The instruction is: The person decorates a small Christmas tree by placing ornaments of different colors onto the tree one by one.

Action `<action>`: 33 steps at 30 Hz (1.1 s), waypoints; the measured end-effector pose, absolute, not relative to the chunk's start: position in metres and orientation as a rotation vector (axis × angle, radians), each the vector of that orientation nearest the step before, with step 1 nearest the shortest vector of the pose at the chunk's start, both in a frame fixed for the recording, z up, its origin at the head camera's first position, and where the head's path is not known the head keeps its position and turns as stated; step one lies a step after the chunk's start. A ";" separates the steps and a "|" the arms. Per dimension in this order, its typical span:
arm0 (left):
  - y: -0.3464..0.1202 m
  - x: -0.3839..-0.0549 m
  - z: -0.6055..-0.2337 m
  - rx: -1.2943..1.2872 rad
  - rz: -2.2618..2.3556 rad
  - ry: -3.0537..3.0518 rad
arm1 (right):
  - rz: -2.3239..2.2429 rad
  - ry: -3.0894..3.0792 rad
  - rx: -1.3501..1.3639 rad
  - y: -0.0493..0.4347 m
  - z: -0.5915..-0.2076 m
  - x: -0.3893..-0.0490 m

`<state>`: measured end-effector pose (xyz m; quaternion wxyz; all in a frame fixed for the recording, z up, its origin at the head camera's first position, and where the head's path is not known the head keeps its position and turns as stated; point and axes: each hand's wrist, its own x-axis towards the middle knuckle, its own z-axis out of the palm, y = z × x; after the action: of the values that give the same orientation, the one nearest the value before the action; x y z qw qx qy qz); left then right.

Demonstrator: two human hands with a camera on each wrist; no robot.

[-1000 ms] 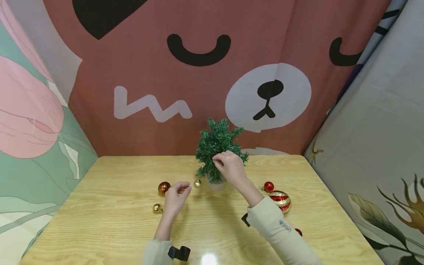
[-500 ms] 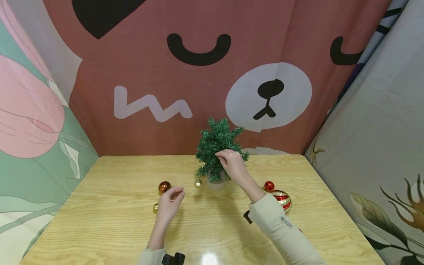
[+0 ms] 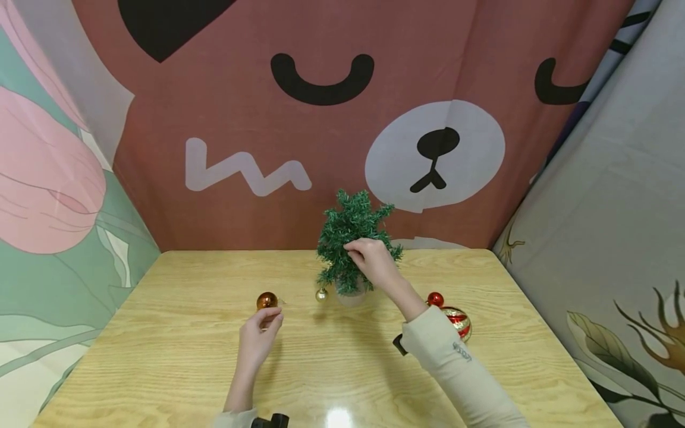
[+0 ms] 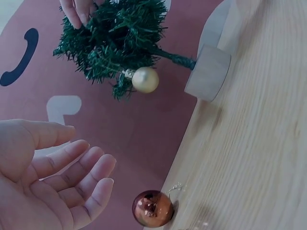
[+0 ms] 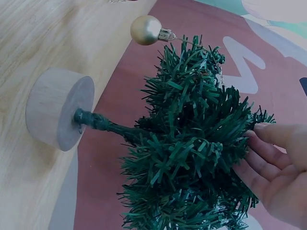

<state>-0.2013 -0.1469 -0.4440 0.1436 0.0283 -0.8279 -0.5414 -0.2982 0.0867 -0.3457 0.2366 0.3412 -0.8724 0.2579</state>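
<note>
A small green artificial Christmas tree (image 3: 348, 223) stands on a round pale base (image 5: 57, 108) near the back of the table. My right hand (image 3: 374, 261) is at its front, thumb and fingertips pinching a branch in the right wrist view. From a low left branch hangs a pale gold ball ornament (image 5: 146, 30) with a silver cap. My left hand (image 3: 257, 339) hovers over the table, left of the tree, with relaxed fingers and nothing in them. Just beyond it lies a shiny copper-brown ball ornament (image 4: 152, 209), its lower edge overlapped by the fingertips in the head view.
On the right, a red ball ornament (image 3: 436, 299) and a larger red-and-gold striped ball (image 3: 460, 324) lie beside my right forearm, which partly covers the striped one. A curtain with a bear print (image 3: 241, 220) hangs behind the wooden table (image 3: 160, 356).
My left hand has drawn back left and toward me, away from the tree, and now hides the small gold ball on the table. The right hand stays at the branches, barely shifting.
</note>
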 end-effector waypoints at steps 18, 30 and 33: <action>-0.169 -0.195 -0.448 0.248 -1.562 -2.352 | 0.624 -2.433 0.931 0.085 -0.345 -0.297; -0.183 -0.192 -0.451 0.339 -1.515 -2.322 | 0.676 -2.536 0.988 0.089 -0.340 -0.295; -0.185 -0.192 -0.454 0.363 -1.523 -2.305 | 0.698 -2.591 0.993 0.091 -0.340 -0.295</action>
<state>-0.1918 -0.1850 -0.4538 0.1763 0.1282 -0.8142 -0.5381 -0.2951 0.0909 -0.3399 0.1397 0.3437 -0.8967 0.2414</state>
